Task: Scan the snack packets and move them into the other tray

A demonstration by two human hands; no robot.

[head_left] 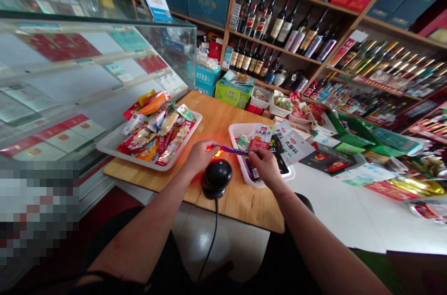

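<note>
A thin purple snack packet is stretched between my two hands. My left hand pinches its left end, and my right hand grips its right end. Just below the packet stands a black barcode scanner, its red light glowing on the wood and near my left fingers. The right white tray, holding several snack packets, lies under and beyond my right hand. To the left, a second white tray carries a heap of colourful snack packets.
The wooden table bears both trays. A glass display case borders its left side. Behind are a green box and shelves of bottles. Packaged goods lie to the right. The scanner's cable hangs towards me.
</note>
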